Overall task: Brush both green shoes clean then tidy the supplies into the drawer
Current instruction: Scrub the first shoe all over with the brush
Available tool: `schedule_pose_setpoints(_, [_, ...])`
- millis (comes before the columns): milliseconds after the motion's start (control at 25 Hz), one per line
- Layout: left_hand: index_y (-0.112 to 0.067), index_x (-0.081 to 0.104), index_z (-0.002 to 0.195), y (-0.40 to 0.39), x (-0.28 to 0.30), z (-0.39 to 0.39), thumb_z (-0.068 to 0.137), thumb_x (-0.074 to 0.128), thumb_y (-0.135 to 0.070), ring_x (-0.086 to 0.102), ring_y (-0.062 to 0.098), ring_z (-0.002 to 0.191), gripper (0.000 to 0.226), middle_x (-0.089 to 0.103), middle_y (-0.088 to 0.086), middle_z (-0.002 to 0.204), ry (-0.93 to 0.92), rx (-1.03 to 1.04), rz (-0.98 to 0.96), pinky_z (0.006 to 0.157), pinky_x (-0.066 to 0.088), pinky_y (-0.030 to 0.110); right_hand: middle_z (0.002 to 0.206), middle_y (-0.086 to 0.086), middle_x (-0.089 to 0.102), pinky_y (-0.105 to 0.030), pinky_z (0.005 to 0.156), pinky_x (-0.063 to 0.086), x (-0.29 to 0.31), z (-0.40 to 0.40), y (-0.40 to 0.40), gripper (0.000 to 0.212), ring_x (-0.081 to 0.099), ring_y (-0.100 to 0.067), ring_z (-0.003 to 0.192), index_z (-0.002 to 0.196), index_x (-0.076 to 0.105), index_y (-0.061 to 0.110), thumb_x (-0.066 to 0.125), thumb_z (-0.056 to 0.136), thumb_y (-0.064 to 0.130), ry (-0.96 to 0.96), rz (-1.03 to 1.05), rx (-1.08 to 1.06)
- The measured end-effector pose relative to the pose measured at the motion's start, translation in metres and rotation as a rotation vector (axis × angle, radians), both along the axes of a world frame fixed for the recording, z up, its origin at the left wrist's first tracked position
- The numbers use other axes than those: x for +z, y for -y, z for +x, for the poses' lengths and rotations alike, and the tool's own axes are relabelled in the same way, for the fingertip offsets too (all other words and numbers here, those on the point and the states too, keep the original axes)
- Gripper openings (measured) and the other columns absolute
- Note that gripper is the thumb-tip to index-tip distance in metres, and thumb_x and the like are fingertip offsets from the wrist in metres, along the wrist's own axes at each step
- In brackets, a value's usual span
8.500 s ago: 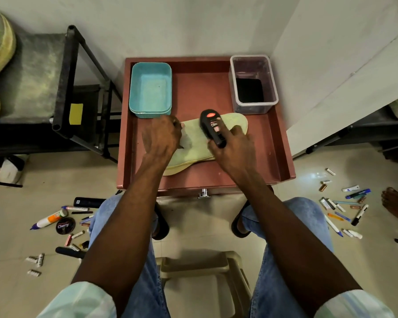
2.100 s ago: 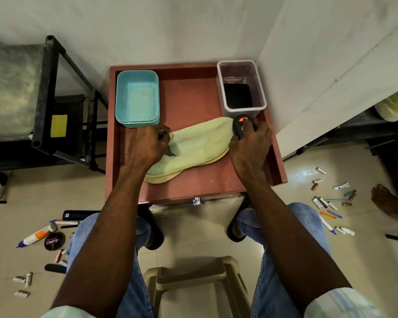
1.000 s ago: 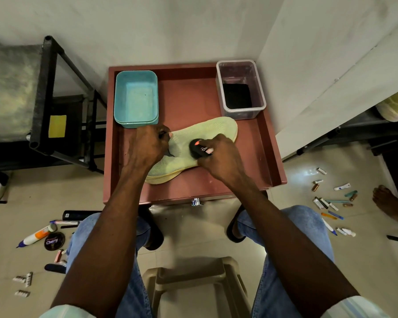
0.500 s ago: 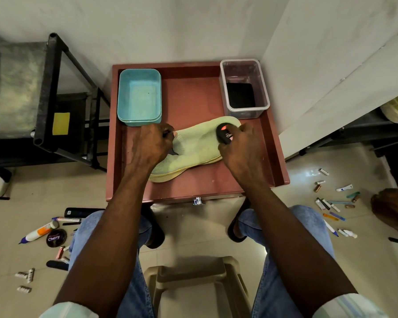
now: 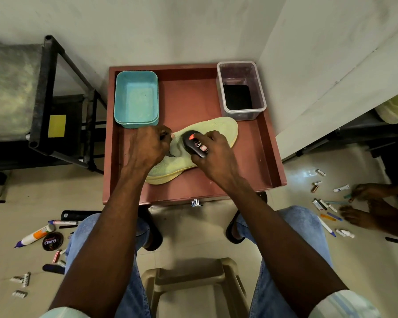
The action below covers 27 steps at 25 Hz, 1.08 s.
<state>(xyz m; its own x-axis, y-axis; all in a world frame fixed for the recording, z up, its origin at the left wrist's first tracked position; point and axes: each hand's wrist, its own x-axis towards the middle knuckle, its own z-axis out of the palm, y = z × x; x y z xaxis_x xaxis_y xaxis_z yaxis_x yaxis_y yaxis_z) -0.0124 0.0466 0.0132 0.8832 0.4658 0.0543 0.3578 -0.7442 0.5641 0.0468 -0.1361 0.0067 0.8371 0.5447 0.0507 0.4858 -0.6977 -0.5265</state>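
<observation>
- The black brush (image 5: 195, 144) carries a red mark and white letters that start with "Che"; the rest of the word is covered by the fingers.
- On the floor to the left lies a round black tin (image 5: 53, 241) with the word "Cherry" on its lid. The small print on the marker (image 5: 33, 236) beside it cannot be read.
- The green shoe (image 5: 207, 131) lies on its side in the red-brown drawer (image 5: 193, 99), with the toe pointing to the clear container (image 5: 241, 89).
- The heel part of the shoe is hidden under the left hand (image 5: 148, 149). The second shoe cannot be identified with certainty.
- The left hand has its fingers curled around the shoe opening and holds the shoe down; the wrist is bent forward.
- The right hand (image 5: 216, 154) grips the brush from above, fingers wrapped over its back, and presses it on the middle of the shoe.
- A teal tub (image 5: 136, 99) stands in the back left corner of the drawer.
- At the right edge, the hands of another person are partly cut off among small items on the floor.
</observation>
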Motion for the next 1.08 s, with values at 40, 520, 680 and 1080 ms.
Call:
schedule_pose_setpoints(40, [-0.015, 0.076, 0.098, 0.0, -0.001, 0.0, 0.087, 0.063, -0.022, 0.067, 0.026, 0.08, 0.018, 0.075, 0.007, 0.089, -0.002, -0.01, -0.002, 0.071, 0.054, 0.038, 0.108, -0.013, 0.057, -0.042, 0.081, 0.051, 0.0, 0.004, 0.002, 0.053, 0.054, -0.031, 0.096, 0.124, 0.061, 0.017, 0.071, 0.073, 0.028, 0.033, -0.02, -0.002])
schedule_pose_setpoints(520, [-0.014, 0.076, 0.102, -0.001, -0.002, 0.0, 0.088, 0.063, -0.022, 0.067, 0.024, 0.082, 0.02, 0.075, 0.007, 0.091, -0.01, -0.009, -0.015, 0.07, 0.05, 0.031, 0.115, -0.01, 0.053, -0.032, 0.086, 0.046, 0.004, 0.033, 0.033, 0.05, 0.051, -0.025, 0.105, 0.127, 0.057, 0.019, 0.066, 0.079, 0.028, 0.106, -0.077, -0.441])
schedule_pose_setpoints(680, [-0.015, 0.075, 0.101, 0.0, -0.003, 0.002, 0.088, 0.064, -0.022, 0.066, 0.026, 0.083, 0.019, 0.075, 0.007, 0.091, -0.024, 0.017, -0.014, 0.071, 0.051, 0.032, 0.106, -0.009, 0.057, -0.034, 0.081, 0.048, 0.012, 0.008, 0.01, 0.052, 0.054, -0.027, 0.098, 0.124, 0.063, 0.027, 0.072, 0.073, 0.025, -0.15, -0.09, 0.088])
schedule_pose_setpoints(1080, [-0.019, 0.075, 0.098, -0.001, -0.006, 0.003, 0.086, 0.062, -0.027, 0.067, 0.025, 0.082, 0.019, 0.075, 0.005, 0.088, -0.053, 0.05, -0.047, 0.072, 0.054, 0.035, 0.111, -0.009, 0.062, -0.033, 0.082, 0.051, 0.023, 0.014, 0.013, 0.053, 0.059, -0.026, 0.099, 0.122, 0.065, 0.027, 0.075, 0.07, 0.03, -0.234, -0.101, -0.062])
